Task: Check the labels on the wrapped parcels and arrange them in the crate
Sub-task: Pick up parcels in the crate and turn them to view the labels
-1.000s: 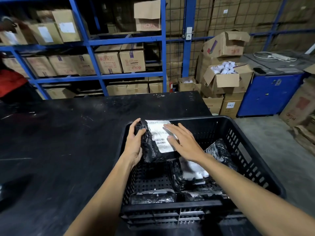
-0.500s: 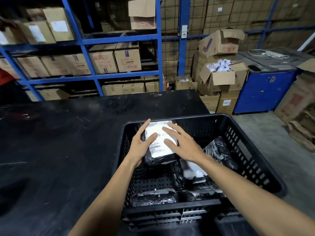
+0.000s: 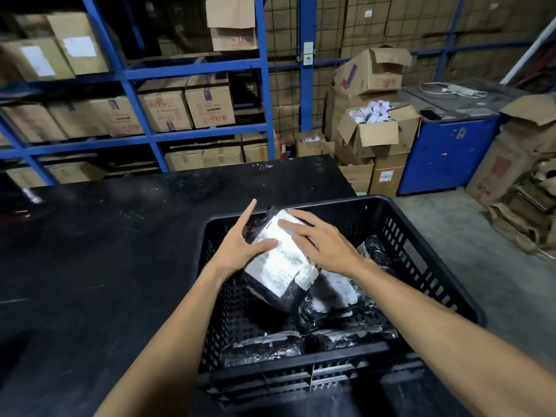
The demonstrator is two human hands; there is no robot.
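Both hands were on one wrapped parcel (image 3: 281, 260) held tilted above the far left part of the crate (image 3: 433, 266), its white label (image 3: 278, 257) facing up toward the camera. The left hand (image 3: 240, 246) cupped the parcel's left edge, thumb pressed onto the label and fingers spread behind it; the right hand (image 3: 323, 245) lay flat and open across the label's upper right, fingers extended rather than curled around anything. The parcel seemed to be at the checking stage, not yet laid down, though the label's print was too blurred to read. Below and to the right of the right hand, a second parcel (image 3: 334, 293) lay in the crate with its label up, and further right a glossy one (image 3: 376, 251) leaned near the wall. Nearer the person than both hands, two more parcels (image 3: 261, 349) lay along the near wall, side by side. So several parcels appeared already placed, loosely rather than in neat rows, and bare crate floor (image 3: 252, 311) showed beneath the left wrist, which looked like the likely spot for the held one. The tabletop (image 3: 120, 251) left of the left hand carried no parcels in view, so this one may have been among the last, with perhaps some tidying of the pile left; whether more waited out of view could not be told.
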